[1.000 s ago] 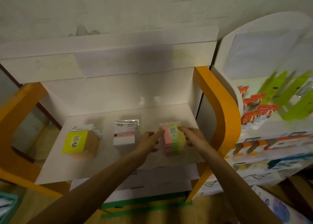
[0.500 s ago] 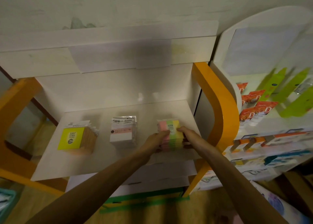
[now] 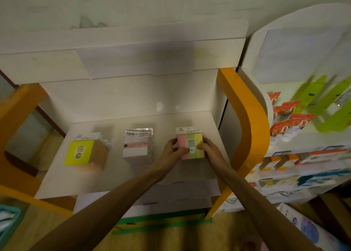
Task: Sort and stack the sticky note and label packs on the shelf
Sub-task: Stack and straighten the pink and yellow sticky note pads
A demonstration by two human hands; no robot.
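Three stacks of packs stand in a row on the white shelf (image 3: 57, 178). At the right is a pink, green and yellow sticky note stack (image 3: 190, 142) marked 2209. My left hand (image 3: 173, 152) grips its left side and my right hand (image 3: 208, 151) grips its right side, with a thumb on its front. A white label pack stack (image 3: 137, 146) in clear wrap stands in the middle. At the left is a yellow sticky note stack (image 3: 83, 152) marked 2207.
Orange side frames (image 3: 245, 121) bound the shelf left and right. A white display rack (image 3: 303, 155) to the right holds orange tubes (image 3: 290, 125), green cards and small boxes. A teal basket (image 3: 7, 224) sits at the lower left, on the floor.
Both hands have closed in on the multicolour stack, from touching its top edges to gripping its sides. The view has shifted slightly; the other two stacks have not moved.
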